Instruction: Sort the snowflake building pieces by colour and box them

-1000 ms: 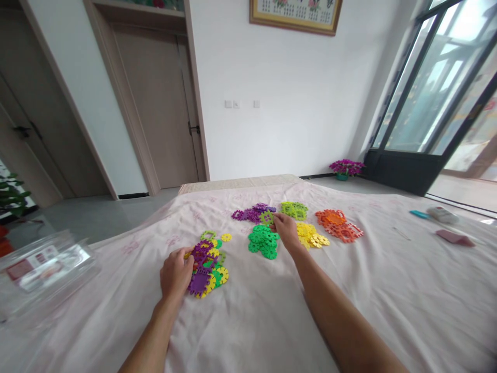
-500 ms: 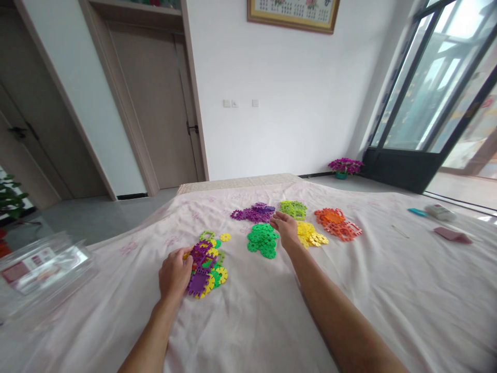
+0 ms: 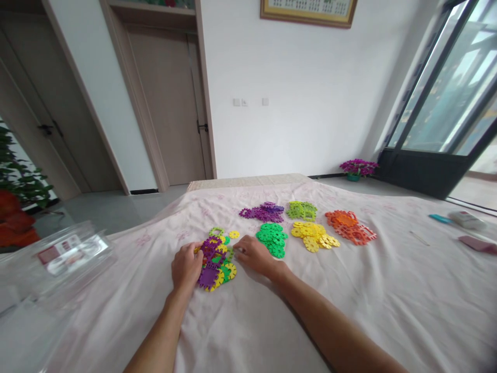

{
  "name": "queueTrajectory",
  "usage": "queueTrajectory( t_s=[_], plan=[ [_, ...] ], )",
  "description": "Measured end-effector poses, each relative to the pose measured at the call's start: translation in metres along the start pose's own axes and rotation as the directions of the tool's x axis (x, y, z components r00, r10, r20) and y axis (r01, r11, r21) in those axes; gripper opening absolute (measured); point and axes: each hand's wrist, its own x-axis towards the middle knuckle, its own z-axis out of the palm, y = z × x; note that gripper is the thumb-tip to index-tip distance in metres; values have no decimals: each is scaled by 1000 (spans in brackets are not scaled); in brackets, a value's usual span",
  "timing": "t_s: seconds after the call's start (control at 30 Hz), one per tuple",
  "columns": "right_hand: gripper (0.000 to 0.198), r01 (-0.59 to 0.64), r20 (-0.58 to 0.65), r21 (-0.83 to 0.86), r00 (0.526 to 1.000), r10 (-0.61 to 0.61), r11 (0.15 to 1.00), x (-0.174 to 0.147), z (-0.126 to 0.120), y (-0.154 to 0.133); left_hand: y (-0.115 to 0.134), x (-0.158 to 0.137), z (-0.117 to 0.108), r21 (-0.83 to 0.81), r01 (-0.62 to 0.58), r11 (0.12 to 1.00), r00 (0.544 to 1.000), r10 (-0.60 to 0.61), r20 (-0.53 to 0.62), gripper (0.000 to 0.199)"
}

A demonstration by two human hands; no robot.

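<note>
A mixed heap of flat notched building pieces [image 3: 221,274] in purple, yellow and green lies on the cloth between my hands. My left hand [image 3: 187,265] is at its left edge with curled fingers touching the pieces; what lies in those fingers is hidden. Near the heap's right side, my right hand [image 3: 254,254] hovers low with its fingers apart and nothing visible in them. Just beyond it is a pile of green discs [image 3: 274,237]. Farther along are piles of yellow discs [image 3: 314,235], purple pieces [image 3: 266,212], light green pieces [image 3: 303,210] and orange pieces [image 3: 349,227].
Clear plastic boxes [image 3: 70,259] stand at the left edge of the pale cloth [image 3: 388,305]. On the far right lie a blue item [image 3: 440,218], a white packet [image 3: 466,220] and a pink item [image 3: 478,244]. A thin white stick [image 3: 420,238] rests nearer the middle.
My right hand has moved left and nearer, from between the purple, green and yellow piles to the mixed heap. My left hand stays at the heap. The view has turned slightly left.
</note>
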Motion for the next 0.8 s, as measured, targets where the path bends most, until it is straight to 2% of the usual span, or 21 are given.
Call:
queueTrajectory(
  t_s=[0.13,0.27,0.37,0.5,0.6,0.7,0.73,0.8],
  plan=[
    [28,-4,10,-200,1000,6,980,-4,7,-20,1,0,0,-5,3,1000,1000,-3,10,32],
    [32,-87,-14,-158,996,86,984,-1,12,-25,2,-1,-2,-3,-1,1000,1000,1,8,32],
    [33,-166,-76,-60,984,161,984,0,17,-19,2,-1,-2,4,-5,1000,1000,5,5,32],
    [31,-251,-118,178,955,273,952,2,22,-10,2,-1,-2,3,-19,1000,1000,19,0,31],
    [25,-200,-234,292,933,273,935,7,19,-5,1,-1,-1,2,-19,1000,1000,19,0,31],
    [28,-128,-371,355,890,265,926,11,11,3,2,-2,-1,3,-16,1000,1000,16,5,31],
    [29,-137,-360,417,883,302,899,12,8,6,2,-2,-2,2,-17,1000,1000,17,8,31],
    [29,-200,-247,565,885,395,801,13,3,14,2,-2,-2,-1,-14,1000,1000,14,13,31]
  ],
)
